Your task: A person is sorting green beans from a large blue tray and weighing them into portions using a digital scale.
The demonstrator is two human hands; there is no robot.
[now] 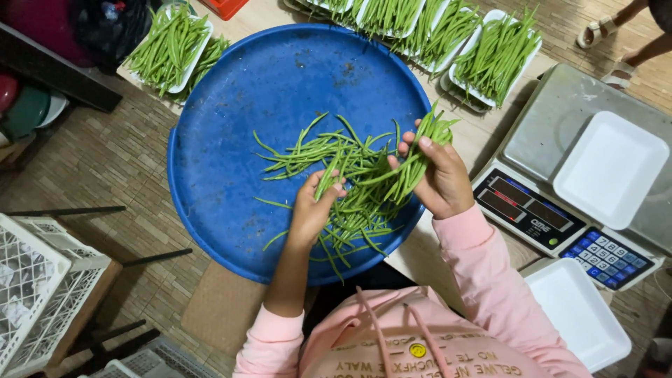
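Produce-packing work area, digital weighing scale (570,189) at the table's right edge, white foam trays of green beans (495,54) along its far edge, plastic crates (42,287) on a brick-patterned floor

Along the far edge of the bench (483,133) stand white foam trays heaped with green beans: one at the far left (166,47), a row at the far middle (413,28) and one at the far right (498,54). To the right sits a digital weighing scale (560,175) with an empty white foam tray (610,168) on its steel platform. Another empty white tray (577,311) lies near the scale's keypad. White plastic crates (38,287) stand on the brick-patterned floor (91,161) at lower left. Sandalled feet of another person (605,42) show at the top right.
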